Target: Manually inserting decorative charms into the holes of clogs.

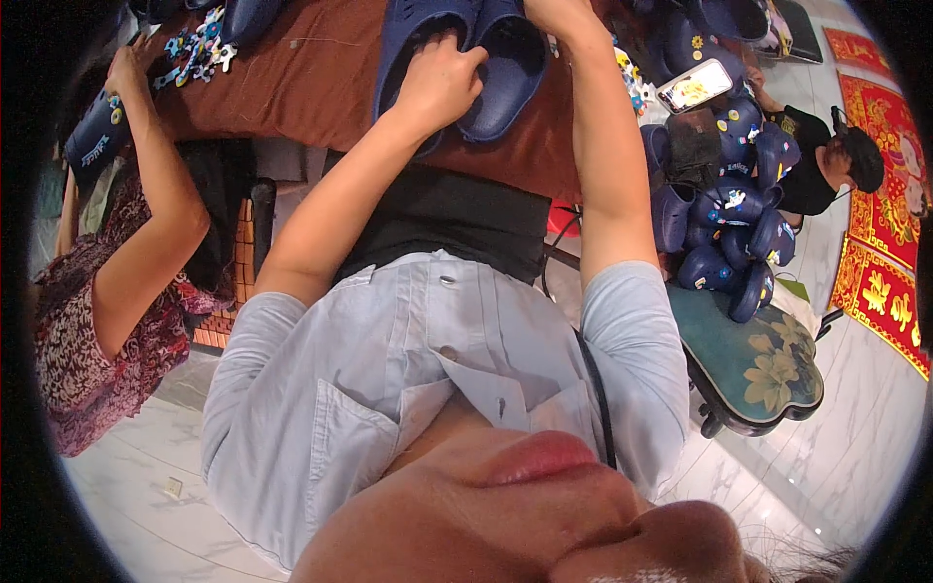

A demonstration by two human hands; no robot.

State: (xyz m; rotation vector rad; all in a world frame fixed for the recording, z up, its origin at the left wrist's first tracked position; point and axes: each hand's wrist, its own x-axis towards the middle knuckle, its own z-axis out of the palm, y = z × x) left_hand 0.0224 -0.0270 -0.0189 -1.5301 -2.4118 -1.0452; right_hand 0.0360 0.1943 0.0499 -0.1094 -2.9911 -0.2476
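A pair of navy clogs lies at the table's near edge, openings up. My left hand (439, 83) reaches into the left clog (391, 60), its fingers curled inside the opening and the thumb toward the other shoe. Close beside it is the right clog (505, 92). At the top edge of the view, my right hand (562, 17) is by that clog's far right side. The picture's edge cuts off most of its fingers, so whatever it may hold is hidden.
Brown cloth (292, 92) covers the table. Small colourful charms (202, 47) lie at left, near another person's arm (146, 243) and a decorated clog (97, 141). At right are a phone (695, 87), heaped navy clogs (729, 206) on a stool (753, 364), and a person in black (805, 160).
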